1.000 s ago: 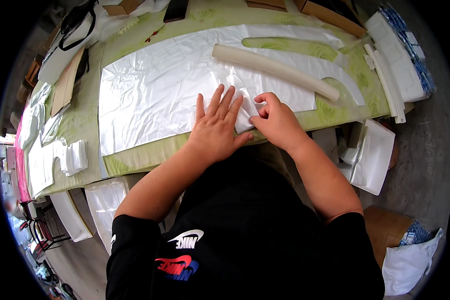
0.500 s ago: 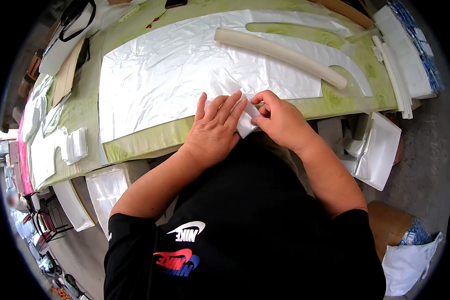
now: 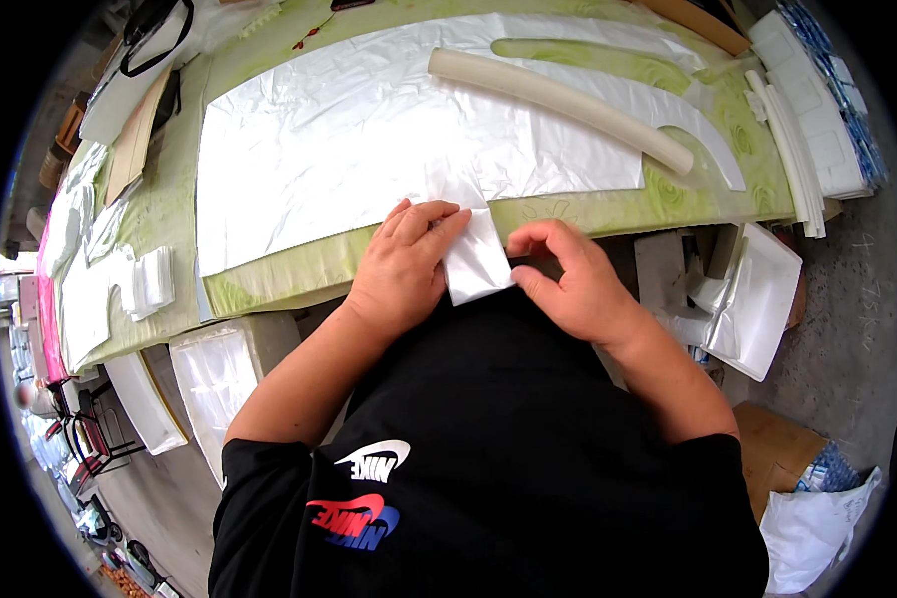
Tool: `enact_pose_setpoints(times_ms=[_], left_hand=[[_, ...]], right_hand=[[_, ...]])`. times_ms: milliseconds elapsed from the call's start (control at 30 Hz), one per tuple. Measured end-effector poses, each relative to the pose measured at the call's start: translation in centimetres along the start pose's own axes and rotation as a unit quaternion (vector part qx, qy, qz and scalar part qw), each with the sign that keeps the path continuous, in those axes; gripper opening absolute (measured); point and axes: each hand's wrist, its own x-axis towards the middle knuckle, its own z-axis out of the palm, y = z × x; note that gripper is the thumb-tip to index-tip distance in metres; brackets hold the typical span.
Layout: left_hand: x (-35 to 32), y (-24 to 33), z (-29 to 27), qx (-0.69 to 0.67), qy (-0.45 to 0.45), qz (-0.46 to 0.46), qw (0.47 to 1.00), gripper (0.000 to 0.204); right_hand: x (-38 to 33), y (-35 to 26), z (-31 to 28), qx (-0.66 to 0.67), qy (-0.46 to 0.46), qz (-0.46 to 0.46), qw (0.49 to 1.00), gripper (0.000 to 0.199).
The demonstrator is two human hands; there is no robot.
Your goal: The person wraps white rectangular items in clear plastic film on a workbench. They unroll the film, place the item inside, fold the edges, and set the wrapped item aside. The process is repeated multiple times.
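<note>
Grips with bare left hand (image 3: pixel 401 261) a folded, glossy white plastic packet (image 3: pixel 479 264) across the near edge of a green-patterned table (image 3: pixel 279 273); curls right hand (image 3: pixel 576 277) loosely open alongside, perhaps touching.

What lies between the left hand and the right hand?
In the head view, a glossy white plastic film strip lies between the left hand and the right hand.

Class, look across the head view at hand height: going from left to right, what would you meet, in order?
Stack of folded white plastic → left hand → white plastic piece → right hand → white tray.
</note>
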Motion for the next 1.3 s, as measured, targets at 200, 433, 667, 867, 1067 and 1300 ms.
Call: enact_pose_setpoints(times_ms=[200, 433, 667, 867, 1067, 1300], left_hand=[[0.0, -1.3, 0.0, -0.056, 0.019, 0.000, 0.998, 0.043], [0.0, -1.4, -0.9, -0.025, 0.048, -0.137, 0.989, 0.032], [1.2, -1.4, -0.9, 0.006, 0.020, -0.183, 0.983, 0.053], [1.1, -1.4, -0.7, 0.077, 0.066, -0.003, 0.995, 0.062], [1.6, -1.5, 0.0, 0.137, -0.088, -0.069, 0.984, 0.065], [1.7, -1.3, -0.5, 0.107, -0.056, -0.048, 0.992, 0.062]], right_hand=[[3.1, 1.7, 0.6, -0.224, 0.054, -0.235, 0.944, 0.044], [6.0, 3.4, 1.9, -0.264, 0.079, -0.169, 0.946, 0.015], [6.5, 2.2, 3.2, -0.333, 0.111, -0.110, 0.930, 0.017], [7.2, 1.9, 3.3, -0.355, 0.101, -0.093, 0.925, 0.017], [7.1, 1.1, 3.6, -0.279, 0.147, -0.050, 0.948, 0.026], [8.7, 0.4, 2.5, -0.320, 0.073, -0.005, 0.944, 0.047]])
